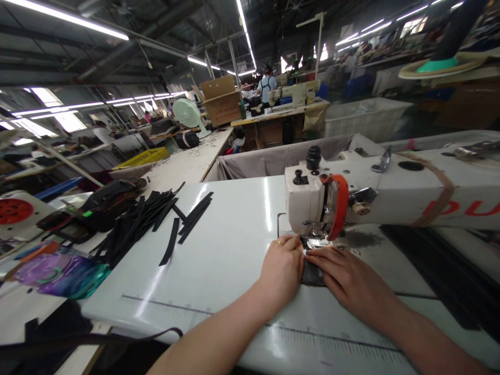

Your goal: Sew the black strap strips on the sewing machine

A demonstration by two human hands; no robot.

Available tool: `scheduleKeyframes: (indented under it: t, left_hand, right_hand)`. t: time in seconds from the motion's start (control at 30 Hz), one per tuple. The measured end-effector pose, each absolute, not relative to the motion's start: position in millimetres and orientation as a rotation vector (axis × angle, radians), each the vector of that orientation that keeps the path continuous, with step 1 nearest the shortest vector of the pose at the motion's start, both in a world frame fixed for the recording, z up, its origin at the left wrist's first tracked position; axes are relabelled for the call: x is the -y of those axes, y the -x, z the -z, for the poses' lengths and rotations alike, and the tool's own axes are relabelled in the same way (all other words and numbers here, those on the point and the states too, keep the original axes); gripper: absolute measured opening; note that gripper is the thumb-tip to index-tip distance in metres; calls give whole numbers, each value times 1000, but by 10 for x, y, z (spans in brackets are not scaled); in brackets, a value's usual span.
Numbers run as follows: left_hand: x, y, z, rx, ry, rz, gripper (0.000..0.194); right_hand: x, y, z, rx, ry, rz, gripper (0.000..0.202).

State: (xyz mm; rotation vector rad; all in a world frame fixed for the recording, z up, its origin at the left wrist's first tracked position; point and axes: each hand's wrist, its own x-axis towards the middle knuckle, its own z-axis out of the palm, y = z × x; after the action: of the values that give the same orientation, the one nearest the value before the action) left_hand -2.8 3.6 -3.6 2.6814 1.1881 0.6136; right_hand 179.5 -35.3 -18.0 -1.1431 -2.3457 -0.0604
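A small dark piece of fabric (pixel 312 274) lies on the table under the needle area of a white sewing machine (pixel 302 203). My left hand (pixel 282 264) is closed at its left edge, with bent fingers pressed together just in front of the metal presser foot (pixel 315 243). From the right, my right hand (pixel 349 273) holds down the same piece, its fingers close together and pointing left. The fingertips of both hands nearly meet at the foot. My fingers cover part of the fabric, so its full shape is hidden.
Black strips (pixel 195 217) lie loose at the left, beside a larger heap (pixel 130 224). Long black fabric pieces (pixel 433 271) rest under the machine arm. A purple and teal plastic bag (pixel 62 273) sits at far left. Behind are a fan (pixel 187 113) and a cardboard box (pixel 222 101).
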Motion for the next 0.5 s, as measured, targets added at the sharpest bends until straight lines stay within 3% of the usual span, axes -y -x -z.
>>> scheduleKeyframes:
  t: [0.5]
  left_hand:
    - [-76, -1, 31, -1212, -2730, -549, 20]
  right_hand:
    - [353, -1799, 184, 2336, 1145, 59, 38]
